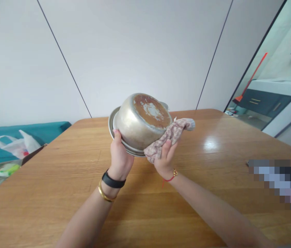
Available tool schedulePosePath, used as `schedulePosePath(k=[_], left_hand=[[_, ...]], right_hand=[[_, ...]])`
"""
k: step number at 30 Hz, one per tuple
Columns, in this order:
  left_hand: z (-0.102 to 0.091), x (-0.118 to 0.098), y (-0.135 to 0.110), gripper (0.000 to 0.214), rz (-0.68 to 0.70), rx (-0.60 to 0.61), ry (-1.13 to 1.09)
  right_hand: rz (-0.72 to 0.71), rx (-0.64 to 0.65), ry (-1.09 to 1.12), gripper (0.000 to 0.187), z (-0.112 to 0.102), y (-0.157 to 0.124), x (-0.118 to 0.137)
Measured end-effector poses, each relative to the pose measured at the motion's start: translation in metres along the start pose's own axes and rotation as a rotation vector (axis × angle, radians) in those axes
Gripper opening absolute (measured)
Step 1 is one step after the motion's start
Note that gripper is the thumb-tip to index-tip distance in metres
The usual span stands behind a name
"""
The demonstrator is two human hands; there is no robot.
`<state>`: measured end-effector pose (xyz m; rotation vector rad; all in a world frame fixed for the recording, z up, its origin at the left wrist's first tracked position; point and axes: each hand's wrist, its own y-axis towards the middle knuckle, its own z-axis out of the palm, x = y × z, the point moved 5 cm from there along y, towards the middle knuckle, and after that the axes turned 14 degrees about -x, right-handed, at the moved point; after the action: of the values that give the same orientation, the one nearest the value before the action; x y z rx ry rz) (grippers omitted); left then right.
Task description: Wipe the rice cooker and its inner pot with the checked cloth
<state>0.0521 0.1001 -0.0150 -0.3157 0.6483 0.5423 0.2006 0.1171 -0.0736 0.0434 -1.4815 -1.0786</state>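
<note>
Silvery metal, dulled and scuffed, makes up the pot [136,126], which is held tilted over the far middle of the table [199,196], its base [152,111] turned up toward the camera. That base is stained brown, with a pale patch at its centre. Judging by its look, the pot is stiff, hollow and moderately light for its bulk, likelier to dent than to break. Its smooth, rounded wall is probably slippery, so the flared rim [111,124] seems the surer hold; the lug [164,105] on the far side, only partly visible, may offer another grip.

At the near left of the rim, the left hand [121,155] supports the pot, thumb laid against the metal; its other fingers pass out of sight beneath, so I cannot tell how they are curled. The right hand [166,160] holds a patterned cloth [171,133] against the pot's right side, the visible fingers close together over the bunched fabric. Soft and limp by the look of it, the cloth is best gathered at its middle; one end juts out to the right.

Farther out, a blurred-out object [277,182] lies on the table's right side, a white plastic bag [19,146] rests to the left on teal upholstery [49,129], and a red broom [254,75] stands beyond the doorway.
</note>
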Motion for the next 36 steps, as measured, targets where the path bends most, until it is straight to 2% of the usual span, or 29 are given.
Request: schedulePosePath(k=[2, 5, 8, 10, 12, 15, 17, 20, 21, 23, 26, 28, 30, 32, 34, 35, 36], left_hand=[[-0.001, 0.006, 0.000, 0.038, 0.002, -0.001, 0.005], [-0.003, 0.005, -0.001, 0.035, 0.064, -0.015, 0.066], [-0.001, -0.005, -0.008, 0.025, 0.171, 0.034, 0.135], [0.001, -0.014, -0.013, 0.019, 0.250, 0.082, 0.167], [0.000, -0.022, -0.017, 0.019, 0.311, 0.131, 0.214], [-0.008, -0.029, -0.014, 0.031, 0.314, 0.173, 0.279], [-0.015, -0.033, -0.009, 0.039, 0.276, 0.148, 0.281], [-0.018, -0.041, -0.004, 0.041, 0.212, 0.124, 0.239], [-0.017, -0.045, -0.002, 0.041, 0.204, 0.126, 0.223], [-0.015, -0.052, 0.000, 0.039, 0.219, 0.121, 0.196], [-0.019, -0.059, 0.001, 0.037, 0.278, 0.120, 0.239], [-0.027, -0.059, -0.001, 0.036, 0.327, 0.165, 0.389], [-0.037, -0.055, -0.005, 0.043, 0.369, 0.247, 0.600], [-0.044, -0.051, -0.011, 0.050, 0.398, 0.361, 0.769], [-0.045, -0.053, -0.019, 0.051, 0.459, 0.501, 0.857], [-0.042, -0.056, -0.023, 0.049, 0.522, 0.582, 0.885], [-0.038, -0.061, -0.029, 0.047, 0.604, 0.671, 0.916]], right_hand=[[-0.272, -0.099, -0.063, 0.066, -0.003, -0.011, 0.018], [-0.676, -0.089, -0.160, 0.062, 0.000, -0.017, 0.055], [-0.935, 0.058, -0.258, 0.049, 0.008, -0.014, 0.097], [-0.987, 0.199, -0.300, 0.043, 0.013, -0.004, 0.122], [-0.926, 0.286, -0.277, 0.040, 0.016, 0.016, 0.142], [-0.713, 0.314, -0.089, 0.035, 0.019, 0.062, 0.152], [-0.566, 0.296, 0.083, 0.034, 0.021, 0.094, 0.141], [-0.311, 0.213, 0.214, 0.036, 0.024, 0.124, 0.101], [-0.218, 0.198, 0.225, 0.036, 0.024, 0.123, 0.083], [-0.034, 0.197, 0.251, 0.039, 0.022, 0.106, 0.047], [0.195, 0.185, 0.258, 0.049, 0.004, 0.051, 0.005], [0.180, 0.217, 0.209, 0.057, -0.011, 0.014, -0.002], [0.104, 0.228, 0.191, 0.057, -0.027, -0.005, 0.006], [-0.040, 0.190, 0.206, 0.052, -0.040, 0.000, 0.024], [-0.171, 0.189, 0.242, 0.044, -0.043, 0.023, 0.041], [-0.182, 0.223, 0.268, 0.040, -0.040, 0.037, 0.045], [-0.122, 0.261, 0.293, 0.038, -0.036, 0.050, 0.044]])
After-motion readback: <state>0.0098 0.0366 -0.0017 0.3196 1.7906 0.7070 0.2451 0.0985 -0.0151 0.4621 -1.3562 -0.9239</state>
